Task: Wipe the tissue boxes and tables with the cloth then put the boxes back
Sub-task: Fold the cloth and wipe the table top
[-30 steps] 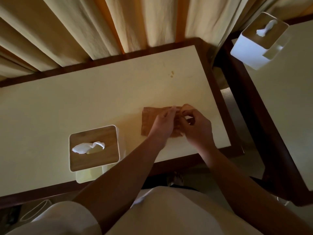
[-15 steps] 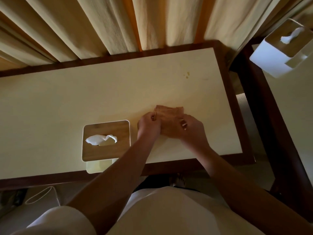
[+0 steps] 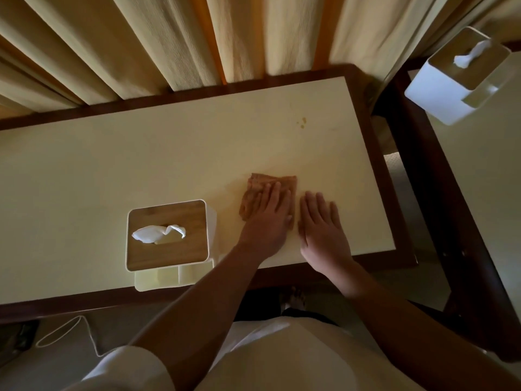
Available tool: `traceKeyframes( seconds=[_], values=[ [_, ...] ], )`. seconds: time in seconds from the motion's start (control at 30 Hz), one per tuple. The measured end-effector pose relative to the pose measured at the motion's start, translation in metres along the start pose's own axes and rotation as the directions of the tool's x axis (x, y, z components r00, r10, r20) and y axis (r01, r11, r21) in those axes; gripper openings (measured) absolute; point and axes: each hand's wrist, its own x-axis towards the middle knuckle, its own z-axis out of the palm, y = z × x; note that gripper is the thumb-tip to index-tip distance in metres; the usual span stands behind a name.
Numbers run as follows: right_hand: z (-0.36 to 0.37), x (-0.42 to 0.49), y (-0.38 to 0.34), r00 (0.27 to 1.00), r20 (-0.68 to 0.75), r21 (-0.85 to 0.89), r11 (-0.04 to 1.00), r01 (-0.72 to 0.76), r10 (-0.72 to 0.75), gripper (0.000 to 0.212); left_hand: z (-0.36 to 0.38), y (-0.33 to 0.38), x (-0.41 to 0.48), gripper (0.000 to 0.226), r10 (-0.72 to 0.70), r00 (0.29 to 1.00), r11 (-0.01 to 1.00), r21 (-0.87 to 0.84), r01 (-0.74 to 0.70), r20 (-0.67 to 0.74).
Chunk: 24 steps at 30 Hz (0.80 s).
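A folded brown cloth (image 3: 258, 186) lies on the cream table (image 3: 141, 165) with a dark wood rim. My left hand (image 3: 267, 218) presses flat on the cloth with straight fingers. My right hand (image 3: 321, 224) lies flat on the bare tabletop just right of the cloth. A white tissue box with a wooden lid (image 3: 166, 235) stands near the table's front edge, left of my hands, a tissue sticking out. A second tissue box (image 3: 454, 80) stands on the neighbouring table (image 3: 485, 176) at the right.
A small yellowish stain (image 3: 302, 122) marks the tabletop beyond the cloth. Cream curtains (image 3: 197, 38) hang behind the table. A gap with floor separates the two tables. A white cable (image 3: 70, 331) lies on the floor at the lower left.
Both hands have let go of the cloth's folds and flattened out. The left palm now presses on the folded cloth and the right hand has moved onto the table beside it.
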Motion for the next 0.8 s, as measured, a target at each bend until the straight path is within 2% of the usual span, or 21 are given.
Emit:
traceKeyframes(
  seconds=[0.17,0.3,0.43,0.53,0.73,0.8],
  values=[
    [0.001,0.009,0.003,0.998,-0.040,-0.048,0.997,-0.053,0.051,0.064,0.011,-0.010,0.019,0.067,-0.019,0.999,0.997,0.078,0.021,-0.037],
    [-0.005,0.043,0.010,0.986,-0.048,-0.028,0.987,-0.159,0.158,0.067,-0.006,-0.016,0.051,0.074,-0.041,0.999,0.997,0.070,0.040,0.015],
    [-0.011,0.074,0.019,0.980,-0.074,-0.022,0.982,-0.187,0.185,0.067,-0.021,-0.022,0.085,0.077,-0.020,1.000,0.998,0.057,0.020,0.001],
    [-0.009,0.079,0.020,0.972,-0.122,-0.024,0.978,-0.207,0.202,0.066,-0.027,-0.025,0.110,0.074,0.012,1.000,0.998,0.068,-0.011,-0.019],
    [-0.009,0.083,0.018,0.955,-0.174,0.008,0.970,-0.244,0.242,0.064,-0.034,-0.025,0.159,0.075,0.168,0.985,0.980,0.102,-0.170,0.027],
    [-0.015,0.092,0.023,0.931,-0.209,0.020,0.954,-0.301,0.298,0.064,-0.035,-0.024,0.169,0.074,0.192,0.981,0.976,0.099,-0.194,0.027]
  ],
)
